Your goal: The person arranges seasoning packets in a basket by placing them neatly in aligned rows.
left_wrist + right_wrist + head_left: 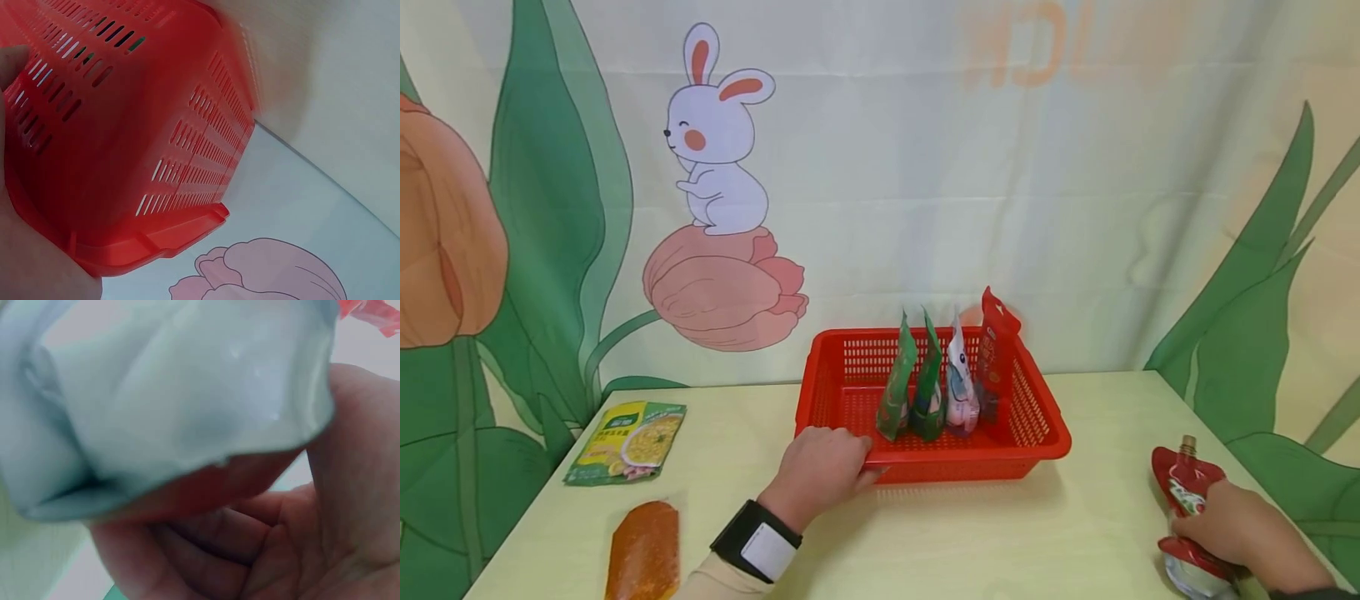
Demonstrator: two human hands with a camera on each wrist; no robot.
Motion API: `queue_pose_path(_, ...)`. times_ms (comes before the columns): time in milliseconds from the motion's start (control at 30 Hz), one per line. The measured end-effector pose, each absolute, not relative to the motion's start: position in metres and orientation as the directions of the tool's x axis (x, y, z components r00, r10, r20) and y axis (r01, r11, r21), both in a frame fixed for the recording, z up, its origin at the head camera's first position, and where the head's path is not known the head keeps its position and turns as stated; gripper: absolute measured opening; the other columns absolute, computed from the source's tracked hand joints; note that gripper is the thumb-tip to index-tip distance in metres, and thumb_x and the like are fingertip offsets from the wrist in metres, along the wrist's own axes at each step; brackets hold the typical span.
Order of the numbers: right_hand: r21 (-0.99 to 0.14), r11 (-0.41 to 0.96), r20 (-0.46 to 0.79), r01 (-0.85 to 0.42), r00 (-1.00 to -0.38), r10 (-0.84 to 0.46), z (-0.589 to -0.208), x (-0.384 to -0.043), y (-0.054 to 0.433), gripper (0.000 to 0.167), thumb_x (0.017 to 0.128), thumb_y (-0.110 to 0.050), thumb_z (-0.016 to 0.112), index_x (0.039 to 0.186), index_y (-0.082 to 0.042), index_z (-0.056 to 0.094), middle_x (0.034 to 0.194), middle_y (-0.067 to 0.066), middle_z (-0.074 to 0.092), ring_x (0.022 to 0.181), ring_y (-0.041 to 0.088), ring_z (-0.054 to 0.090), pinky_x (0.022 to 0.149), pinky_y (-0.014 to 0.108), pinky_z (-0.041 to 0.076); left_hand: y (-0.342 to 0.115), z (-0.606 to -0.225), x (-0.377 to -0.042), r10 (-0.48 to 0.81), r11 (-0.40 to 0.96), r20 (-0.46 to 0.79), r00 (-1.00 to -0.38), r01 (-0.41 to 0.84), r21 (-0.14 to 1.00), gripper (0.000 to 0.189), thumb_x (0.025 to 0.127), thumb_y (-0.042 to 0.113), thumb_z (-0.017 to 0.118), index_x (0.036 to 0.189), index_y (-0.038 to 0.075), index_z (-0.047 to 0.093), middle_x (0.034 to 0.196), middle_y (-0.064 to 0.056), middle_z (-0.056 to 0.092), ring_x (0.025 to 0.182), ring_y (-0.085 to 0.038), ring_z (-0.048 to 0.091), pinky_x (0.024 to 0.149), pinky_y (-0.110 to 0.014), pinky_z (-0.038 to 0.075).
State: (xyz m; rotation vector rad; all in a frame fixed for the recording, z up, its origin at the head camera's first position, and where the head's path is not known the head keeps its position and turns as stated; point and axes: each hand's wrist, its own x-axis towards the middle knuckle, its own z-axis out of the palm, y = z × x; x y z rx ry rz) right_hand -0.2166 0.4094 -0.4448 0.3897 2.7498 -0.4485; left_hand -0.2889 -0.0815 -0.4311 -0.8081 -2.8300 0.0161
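Note:
My left hand (pixel 827 467) grips the front left rim of a red plastic basket (pixel 955 471), fingers over the edge and thumb outside. Inside the basket two green pouches (pixel 897 392), a white one (pixel 961 387) and a red one (pixel 997 358) stand upright. At the table's right side my right hand (pixel 1243 525) holds a red spouted pouch (pixel 1183 475) around its middle, its spout pointing up and away. The right wrist view shows the pouch's silvery bottom (pixel 187 394) close up, with the fingers curled beneath it.
A yellow-green food packet (pixel 628 442) lies on the table's left side. Nearer me lies a clear packet of orange-brown sauce (pixel 643 550). Behind the table (pixel 1105 467) hangs a printed cloth (pixel 880 208) with a rabbit and tulips, close to the basket's back.

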Motion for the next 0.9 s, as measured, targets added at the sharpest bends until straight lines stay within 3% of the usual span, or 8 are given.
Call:
queue_pose_path(367, -0.318, 0.929, -0.103, 0.187, -0.981, 0.162, -0.424, -0.212, 0.381, 0.044, 0.090, -0.041, 0.071, 0.085, 0.002, 0.063, 0.071, 0.003, 0.063, 0.063, 0.018, 0.056, 0.053, 0.032, 0.046, -0.084, -0.433, -0.288, 0.540, 0.839, 0.202, -0.817, 0.541, -0.055, 0.031, 0.088, 0.049, 0.076, 0.092, 0.019, 0.068, 0.058, 0.007, 0.052, 0.050, -0.010, 0.046, 0.050, -0.024, 0.042)
queue_pose_path(600, -0.339, 0.925, -0.010, 0.170, -0.984, 0.177, -0.412, -0.210, 0.353, 0.056, 0.089, -0.044, 0.074, 0.103, 0.009, 0.062, 0.081, 0.009, 0.069, 0.069, 0.020, 0.058, 0.056, 0.032, 0.047, -0.084, -0.433, -0.288, 0.549, 0.830, 0.211, -0.809, 0.558, -0.022, 0.037, 0.087, 0.053, 0.075, 0.100, 0.019, 0.070, 0.060, 0.009, 0.053, 0.052, -0.008, 0.047, 0.052, -0.022, 0.040)
queue_pose_path(900, -0.382, 0.914, 0.058, 0.133, -0.984, 0.167, -0.408, -0.207, 0.316, 0.055, 0.088, -0.037, 0.074, 0.114, 0.008, 0.057, 0.089, 0.012, 0.070, 0.075, 0.021, 0.058, 0.057, 0.031, 0.049, -0.085, -0.424, -0.287, 0.559, 0.817, 0.137, -0.817, 0.572, 0.073, 0.043, 0.085, 0.051, 0.078, 0.109, 0.015, 0.072, 0.071, 0.007, 0.062, 0.061, -0.008, 0.052, 0.061, -0.023, 0.047)
